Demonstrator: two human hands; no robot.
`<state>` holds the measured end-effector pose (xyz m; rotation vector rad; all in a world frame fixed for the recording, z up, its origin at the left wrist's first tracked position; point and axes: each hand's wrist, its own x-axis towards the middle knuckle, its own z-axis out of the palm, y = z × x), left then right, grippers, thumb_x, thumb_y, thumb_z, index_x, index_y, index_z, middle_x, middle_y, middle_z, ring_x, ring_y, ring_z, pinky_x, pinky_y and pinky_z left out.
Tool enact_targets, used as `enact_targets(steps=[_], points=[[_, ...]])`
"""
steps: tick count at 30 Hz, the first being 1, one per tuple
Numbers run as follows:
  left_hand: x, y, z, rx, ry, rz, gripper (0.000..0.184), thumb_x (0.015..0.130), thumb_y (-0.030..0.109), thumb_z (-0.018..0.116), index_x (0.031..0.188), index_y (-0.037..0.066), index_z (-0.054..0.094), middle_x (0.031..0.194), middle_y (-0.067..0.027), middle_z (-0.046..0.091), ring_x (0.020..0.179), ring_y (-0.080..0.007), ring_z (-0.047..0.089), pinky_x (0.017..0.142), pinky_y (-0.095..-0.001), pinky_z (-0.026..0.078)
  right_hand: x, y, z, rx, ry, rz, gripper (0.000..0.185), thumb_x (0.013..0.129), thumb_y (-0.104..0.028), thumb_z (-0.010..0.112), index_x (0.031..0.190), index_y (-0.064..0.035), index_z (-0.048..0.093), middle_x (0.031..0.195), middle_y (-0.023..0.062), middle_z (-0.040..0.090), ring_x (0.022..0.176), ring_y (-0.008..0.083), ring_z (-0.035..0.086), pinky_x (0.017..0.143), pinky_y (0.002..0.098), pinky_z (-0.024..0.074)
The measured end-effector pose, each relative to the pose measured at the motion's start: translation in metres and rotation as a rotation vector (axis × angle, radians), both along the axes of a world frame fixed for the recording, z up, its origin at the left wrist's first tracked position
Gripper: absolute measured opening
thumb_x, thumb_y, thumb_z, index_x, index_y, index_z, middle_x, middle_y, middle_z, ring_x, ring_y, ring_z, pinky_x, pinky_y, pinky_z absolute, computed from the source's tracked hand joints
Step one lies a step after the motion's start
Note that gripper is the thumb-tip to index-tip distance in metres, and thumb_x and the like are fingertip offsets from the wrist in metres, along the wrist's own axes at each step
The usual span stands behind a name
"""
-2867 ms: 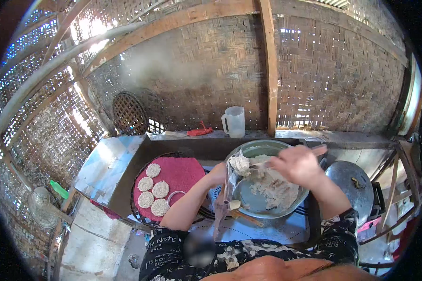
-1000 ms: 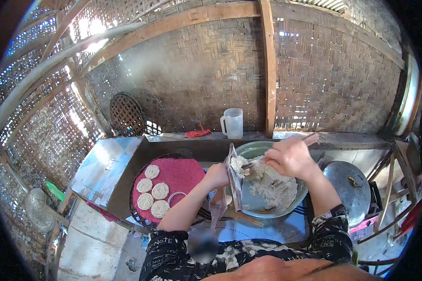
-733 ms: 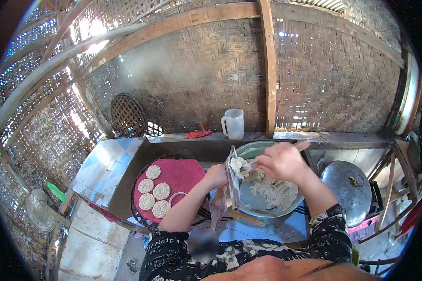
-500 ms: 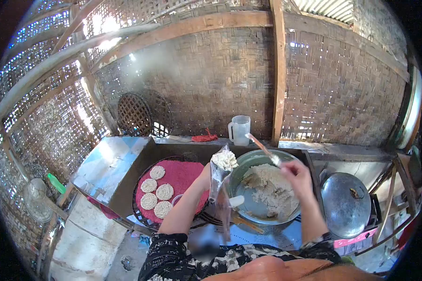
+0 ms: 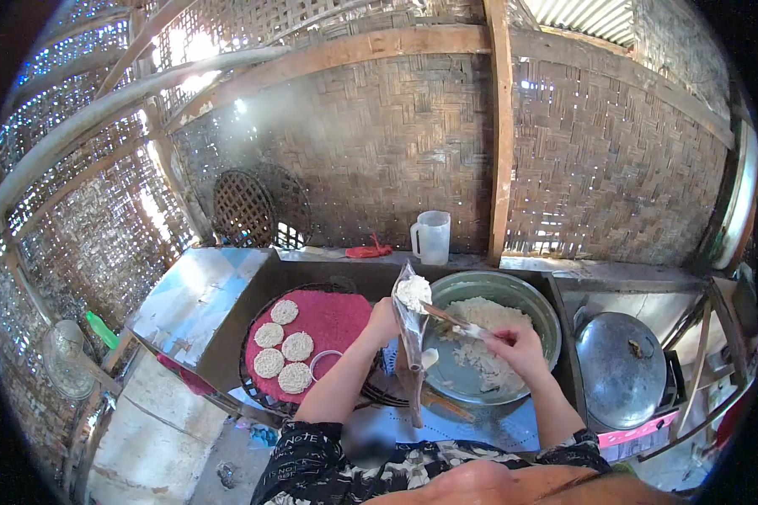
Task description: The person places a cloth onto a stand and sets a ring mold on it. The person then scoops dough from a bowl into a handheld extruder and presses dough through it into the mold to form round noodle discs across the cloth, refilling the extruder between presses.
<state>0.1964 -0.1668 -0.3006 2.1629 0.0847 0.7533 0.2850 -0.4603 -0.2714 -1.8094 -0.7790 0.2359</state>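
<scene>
My left hand [image 5: 383, 321] is closed around a shiny, narrow tube-like holder [image 5: 410, 337], held upright, whose exact kind I cannot make out. White dough [image 5: 413, 293] fills its wide top. In my right hand [image 5: 518, 347] is a wooden stick [image 5: 446, 317], pinched near a dough-smeared part, with its far tip against the dough in the holder. Below that hand sits a big green basin [image 5: 545, 313] with a mass of pale dough [image 5: 501, 370]. Left of my left hand, several round noodle-like discs [image 5: 297, 346] lie on a red cloth [image 5: 345, 316].
A white-rimmed ring [image 5: 326, 364] rests on the red cloth. A clear plastic jug [image 5: 432, 238] and a red bag [image 5: 368, 250] stand along the back ledge. To the right is a large metal lid [image 5: 621, 370]. A patterned box [image 5: 202, 290] is at left.
My right hand has lowered and swung the stick from pointing up and away to touching the dough in the holder. My left hand and holder have shifted slightly right.
</scene>
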Motion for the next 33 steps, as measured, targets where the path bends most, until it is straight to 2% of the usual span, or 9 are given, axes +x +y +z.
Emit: enact_targets(steps=[1, 9, 12, 15, 19, 23, 28, 30, 33], points=[[-0.004, -0.004, 0.009, 0.312, 0.053, 0.09, 0.036, 0.068, 0.027, 0.065, 0.097, 0.007, 0.063, 0.09, -0.0169, 0.063, 0.085, -0.0319, 0.061, 0.073, -0.0363, 0.048, 0.002, -0.004, -0.001, 0.033, -0.048, -0.051, 0.022, 0.069, -0.023, 0.073, 0.08, -0.0042, 0.067, 0.064, 0.0047, 0.062, 0.059, 0.0108, 0.058, 0.057, 0.0256, 0.0455], [0.009, -0.05, 0.029, 0.312, 0.003, 0.082, 0.033, 0.067, 0.025, 0.063, 0.095, 0.007, 0.063, 0.085, -0.0172, 0.063, 0.08, -0.0342, 0.06, 0.07, -0.0391, 0.049, -0.012, 0.028, 0.014, 0.272, -0.807, -0.405, 0.015, 0.066, -0.017, 0.073, 0.071, -0.0094, 0.061, 0.062, 0.0059, 0.061, 0.056, 0.0208, 0.06, 0.05, 0.0318, 0.0466], [0.017, -0.041, 0.02, 0.375, -0.035, 0.145, 0.032, 0.069, 0.026, 0.063, 0.095, 0.008, 0.063, 0.085, -0.0177, 0.063, 0.08, -0.0342, 0.06, 0.07, -0.0391, 0.049, -0.026, 0.024, 0.01, 0.275, -0.794, -0.374, 0.016, 0.066, -0.016, 0.073, 0.071, -0.0092, 0.06, 0.061, 0.0062, 0.061, 0.055, 0.0211, 0.06, 0.049, 0.0316, 0.0469], [0.046, 0.0, -0.031, -0.224, 0.051, 0.058, 0.03, 0.071, 0.024, 0.062, 0.097, 0.009, 0.063, 0.087, -0.0163, 0.063, 0.081, -0.0327, 0.061, 0.07, -0.0379, 0.049, -0.032, 0.014, 0.007, 0.232, -0.668, -0.283, 0.017, 0.066, -0.017, 0.074, 0.073, -0.008, 0.062, 0.064, 0.0063, 0.062, 0.056, 0.0198, 0.062, 0.05, 0.0297, 0.0477], [0.036, -0.009, 0.0, 0.278, -0.134, -0.01, 0.031, 0.07, 0.023, 0.062, 0.097, 0.007, 0.063, 0.089, -0.0141, 0.064, 0.083, -0.0303, 0.061, 0.073, -0.0366, 0.049, -0.014, 0.001, -0.001, 0.237, -0.16, -0.064, 0.022, 0.069, -0.025, 0.073, 0.077, -0.0063, 0.064, 0.068, 0.0084, 0.064, 0.06, 0.0189, 0.063, 0.054, 0.0286, 0.0481], [0.037, -0.04, 0.005, 0.178, 0.012, -0.073, 0.036, 0.069, 0.026, 0.062, 0.099, 0.007, 0.061, 0.093, -0.0153, 0.063, 0.086, -0.0324, 0.06, 0.075, -0.0376, 0.048, 0.007, 0.014, 0.015, 0.111, -0.395, -0.479, 0.029, 0.073, -0.035, 0.068, 0.075, -0.0068, 0.065, 0.066, 0.0089, 0.063, 0.058, 0.0194, 0.061, 0.054, 0.0312, 0.0472], [0.039, -0.044, 0.005, 0.392, 0.16, 0.11, 0.03, 0.071, 0.026, 0.062, 0.092, 0.005, 0.064, 0.084, -0.0178, 0.064, 0.084, -0.032, 0.061, 0.072, -0.0374, 0.049, -0.014, 0.012, 0.009, 0.08, -0.549, -0.348, 0.024, 0.072, -0.031, 0.07, 0.08, -0.009, 0.066, 0.063, 0.0073, 0.062, 0.054, 0.0197, 0.06, 0.051, 0.0295, 0.047], [0.054, -0.019, -0.032, -0.138, 0.089, 0.073, 0.029, 0.071, 0.025, 0.062, 0.091, 0.004, 0.064, 0.081, -0.0178, 0.064, 0.082, -0.0312, 0.062, 0.071, -0.0369, 0.049, -0.022, 0.007, 0.002, 0.088, -0.568, -0.293, 0.024, 0.071, -0.03, 0.071, 0.08, -0.0081, 0.066, 0.062, 0.0072, 0.062, 0.053, 0.0186, 0.06, 0.051, 0.0286, 0.0472], [0.041, -0.004, -0.032, -0.176, 0.13, 0.035, 0.027, 0.071, 0.022, 0.062, 0.091, 0.003, 0.064, 0.082, -0.0163, 0.064, 0.081, -0.0288, 0.063, 0.07, -0.0355, 0.048, -0.022, -0.012, 0.006, 0.225, 0.021, 0.076, 0.02, 0.07, -0.018, 0.072, 0.081, -0.0023, 0.065, 0.071, 0.0074, 0.065, 0.063, 0.0116, 0.06, 0.058, 0.0248, 0.0475]])
